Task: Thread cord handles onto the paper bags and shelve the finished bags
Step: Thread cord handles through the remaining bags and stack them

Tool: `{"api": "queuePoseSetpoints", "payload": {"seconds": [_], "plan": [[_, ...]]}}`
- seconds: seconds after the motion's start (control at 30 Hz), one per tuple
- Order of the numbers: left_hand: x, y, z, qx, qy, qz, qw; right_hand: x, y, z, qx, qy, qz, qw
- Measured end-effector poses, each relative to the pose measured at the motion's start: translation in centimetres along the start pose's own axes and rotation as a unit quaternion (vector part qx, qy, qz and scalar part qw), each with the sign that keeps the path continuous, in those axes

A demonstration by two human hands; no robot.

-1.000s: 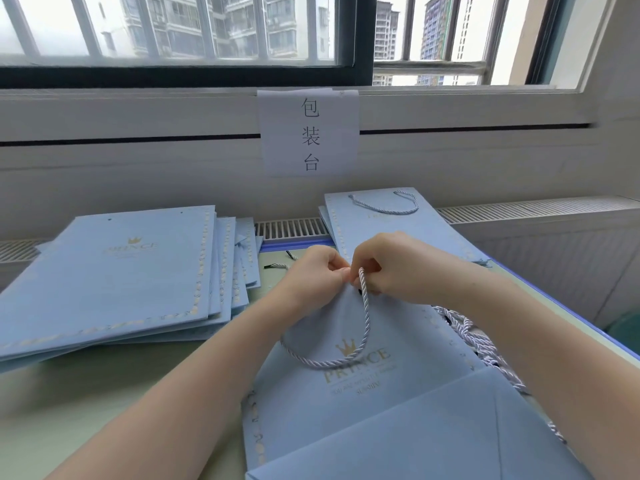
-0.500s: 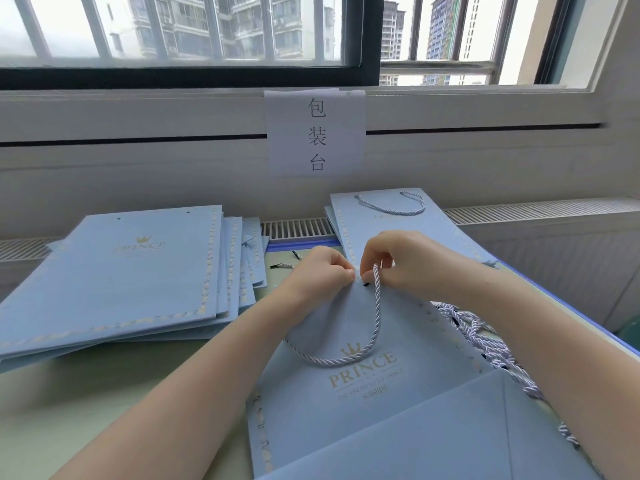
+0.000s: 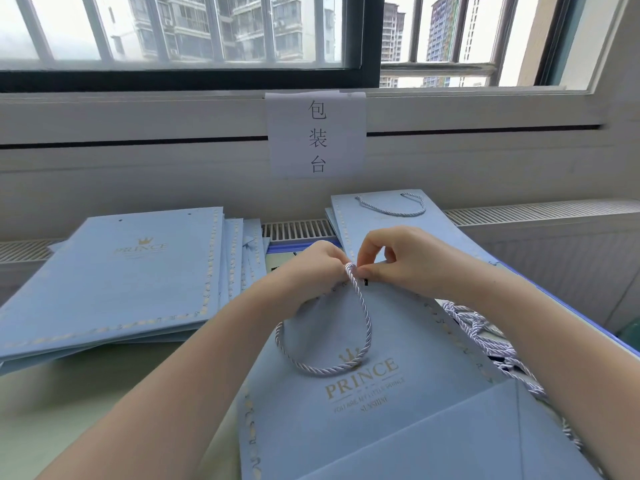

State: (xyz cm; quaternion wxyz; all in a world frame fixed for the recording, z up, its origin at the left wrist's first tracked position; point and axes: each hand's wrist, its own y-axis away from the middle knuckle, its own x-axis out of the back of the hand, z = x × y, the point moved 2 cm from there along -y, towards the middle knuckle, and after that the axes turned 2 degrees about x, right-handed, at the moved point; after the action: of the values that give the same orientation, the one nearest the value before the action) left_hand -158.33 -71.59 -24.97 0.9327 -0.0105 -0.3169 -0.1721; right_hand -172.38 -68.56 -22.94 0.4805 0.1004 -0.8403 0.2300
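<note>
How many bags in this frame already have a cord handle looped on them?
2. The bag being worked on lies under both hands, its cord loop resting on its face. A finished bag lies behind them by the wall. Bags stacked beneath it may hide more.

The cord's (image 3: pixel 360 308) end hides between the pinching fingertips (image 3: pixel 363 270); the bag's (image 3: pixel 346 420) near edge is cut off; the cord pile (image 3: pixel 485 336) runs under the right forearm.

You have one flat bag (image 3: pixel 363 410) under your two hands, with one cord (image 3: pixel 360 327) looped on it. One stack of unthreaded bags (image 3: pixel 114 275) lies left, one corded bag (image 3: pixel 381 216) behind.
</note>
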Motion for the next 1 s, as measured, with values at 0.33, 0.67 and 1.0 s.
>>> {"api": "queuePoseSetpoints", "payload": {"seconds": [0.33,0.67,1.0], "plan": [[0.8,-0.2,-0.3,0.004,0.011,0.009,1.000,-0.4,-0.3,0.9,-0.010,-0.063,-0.030,0.998],[1.4,0.1,0.0,0.018,0.160,-0.074,0.984,-0.2,-0.5,0.6,-0.009,-0.036,0.004,0.999],[3.0,0.7,-0.4,0.103,0.222,-0.224,0.943,-0.7,-0.5,-0.6,0.026,-0.010,0.030,0.999]]}}
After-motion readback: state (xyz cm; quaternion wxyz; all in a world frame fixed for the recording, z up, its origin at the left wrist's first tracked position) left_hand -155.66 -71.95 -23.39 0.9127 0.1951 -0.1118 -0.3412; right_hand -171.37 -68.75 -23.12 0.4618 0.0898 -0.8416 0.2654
